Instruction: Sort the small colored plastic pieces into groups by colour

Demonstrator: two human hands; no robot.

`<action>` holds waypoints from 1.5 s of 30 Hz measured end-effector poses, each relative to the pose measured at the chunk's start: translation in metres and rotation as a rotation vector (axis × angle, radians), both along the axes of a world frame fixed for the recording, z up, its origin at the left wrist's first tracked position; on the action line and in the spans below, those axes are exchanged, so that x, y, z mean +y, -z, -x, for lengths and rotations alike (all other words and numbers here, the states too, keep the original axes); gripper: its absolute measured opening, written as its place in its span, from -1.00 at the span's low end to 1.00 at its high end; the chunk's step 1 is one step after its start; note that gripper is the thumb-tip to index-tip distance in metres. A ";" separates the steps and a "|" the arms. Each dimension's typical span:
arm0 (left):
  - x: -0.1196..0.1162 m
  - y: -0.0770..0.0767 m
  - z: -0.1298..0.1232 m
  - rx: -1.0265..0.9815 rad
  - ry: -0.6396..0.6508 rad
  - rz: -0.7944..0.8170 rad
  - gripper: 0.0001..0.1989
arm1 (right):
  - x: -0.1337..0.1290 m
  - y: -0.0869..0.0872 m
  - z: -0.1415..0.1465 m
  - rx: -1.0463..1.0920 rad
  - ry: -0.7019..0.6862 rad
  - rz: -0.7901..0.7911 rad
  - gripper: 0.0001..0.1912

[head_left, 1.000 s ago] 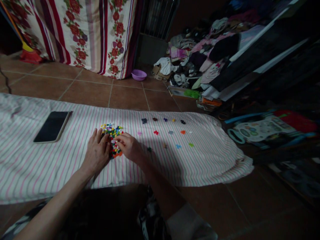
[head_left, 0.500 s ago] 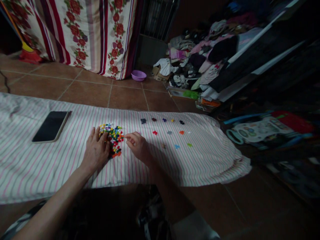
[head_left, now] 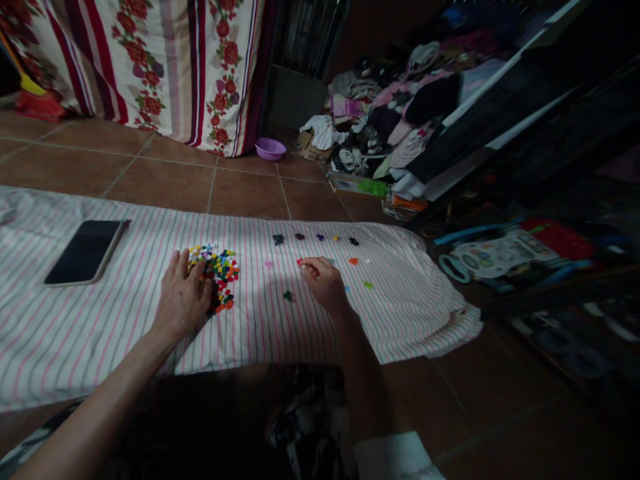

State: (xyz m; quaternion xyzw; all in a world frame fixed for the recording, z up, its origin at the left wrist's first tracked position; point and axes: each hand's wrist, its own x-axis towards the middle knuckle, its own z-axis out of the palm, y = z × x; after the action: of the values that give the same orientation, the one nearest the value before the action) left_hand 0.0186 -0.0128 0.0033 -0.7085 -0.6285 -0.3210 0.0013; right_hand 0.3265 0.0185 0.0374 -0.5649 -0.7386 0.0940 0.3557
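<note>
A heap of small multicoloured pieces [head_left: 227, 270], like tiny beads or blocks, lies on a striped cloth [head_left: 255, 333]. My left hand [head_left: 183, 293] rests on the heap's left side, its fingers stretched out and a little apart. Right of the heap, my right hand [head_left: 324, 281] is closed in a pinch at the small red pieces, and whatever is between its fingertips is too small to make out. Little single-colour clusters lie around it: pink [head_left: 269, 264], dark green [head_left: 289, 296], orange [head_left: 353, 261], lime green [head_left: 369, 285] and dark grey [head_left: 278, 239]. My right hand partly hides a blue cluster.
A phone [head_left: 86, 253] lies on the cloth at the left. Beyond the cloth, a purple basin [head_left: 271, 149] stands on the tiled floor beside a floral curtain [head_left: 175, 73]. Clothes [head_left: 385, 120] are heaped at the back right. A plastic toy panel [head_left: 500, 257] is at the right.
My right hand has moved right, from the heap's edge to the red pieces, uncovering the pink and dark green clusters. My left hand stays on the heap. The view has shifted slightly right.
</note>
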 end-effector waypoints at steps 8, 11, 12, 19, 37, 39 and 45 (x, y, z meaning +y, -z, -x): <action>-0.001 -0.006 0.001 0.018 -0.042 0.027 -0.58 | -0.007 0.002 -0.046 0.016 0.179 0.191 -0.79; -0.001 -0.008 0.002 0.045 -0.056 0.040 -0.56 | -0.011 0.006 -0.055 0.017 0.182 0.264 -0.82; -0.002 -0.008 0.003 0.053 -0.058 0.042 -0.56 | -0.012 0.007 -0.058 0.015 0.179 0.286 -0.82; 0.000 -0.006 0.005 0.094 -0.067 0.043 -0.52 | -0.017 0.012 -0.063 -0.070 0.115 0.361 -0.89; -0.002 -0.008 0.012 0.098 -0.076 0.063 -0.55 | -0.015 0.020 -0.058 -0.046 0.131 0.413 -0.81; -0.002 -0.007 0.013 0.096 -0.090 0.071 -0.56 | -0.014 0.019 -0.057 -0.094 0.124 0.416 -0.81; -0.003 -0.008 0.017 0.081 -0.086 0.097 -0.56 | -0.015 0.014 -0.054 -0.203 0.068 0.417 -0.89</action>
State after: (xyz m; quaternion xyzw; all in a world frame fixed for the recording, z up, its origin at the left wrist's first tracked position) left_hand 0.0017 -0.0155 0.0109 -0.6924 -0.6727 -0.2608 0.0061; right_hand 0.3801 0.0038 0.0238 -0.6573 -0.7158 0.1750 0.1581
